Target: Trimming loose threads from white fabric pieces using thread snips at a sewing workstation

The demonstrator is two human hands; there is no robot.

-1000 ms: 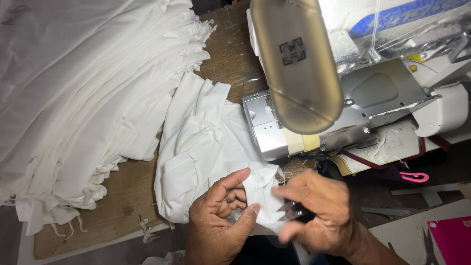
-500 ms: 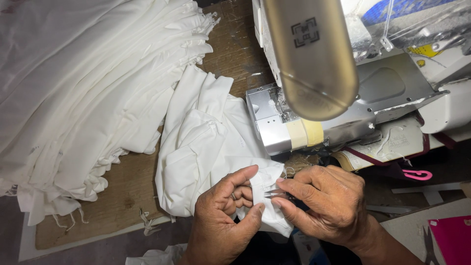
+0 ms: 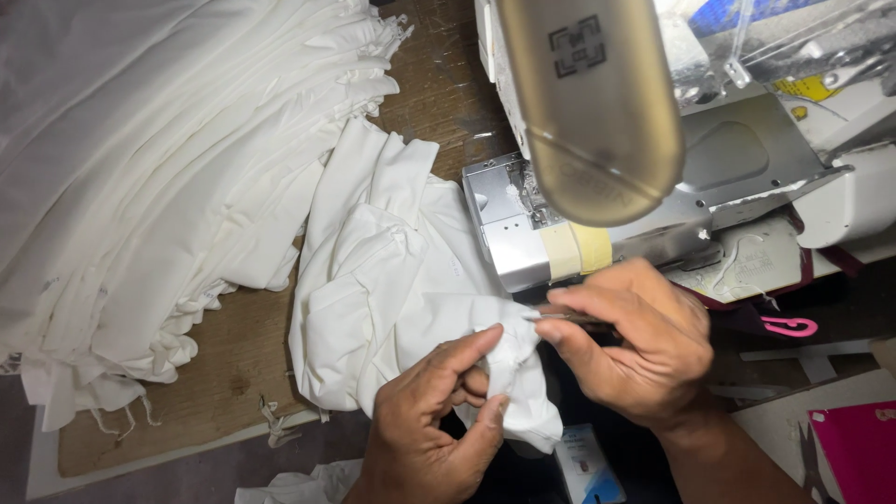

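— Since half a sec ago: right hand [image 3: 644,345] slid a bit left toward the fold, left hand [image 3: 439,411] barely shifted, same pinch on the cloth.

— What's the right one got?

— Thin metal tool [image 3: 569,318], prob tweezers or snips, can't tell which. Fingers [image 3: 569,341] closed round it, tip touching the white cloth piece [image 3: 392,280] right at the bunched corner.

— And the left?

— Thumb + forefinger closed on that same corner, cloth bunched up betw. them, just beside the tool tip. Rest of the piece spreads up and left over the wooden bench [image 3: 233,355], its upper edge next to the sewing machine [image 3: 532,224].

— Machine where?

— Right behind the hands, grey metal bed w/ yellowish tape on the front edge. Brass-coloured rounded lamp head [image 3: 588,103] hangs over it, blocks the needle area.

— Other stuff?

— Big stack of white cloth [image 3: 159,168] top left, well apart from the hands. Pink hook-shaped bit [image 3: 791,327] to the right, pink box [image 3: 854,453] in bottom right corner. Small blue-and-white packet [image 3: 583,467] under the wrists.
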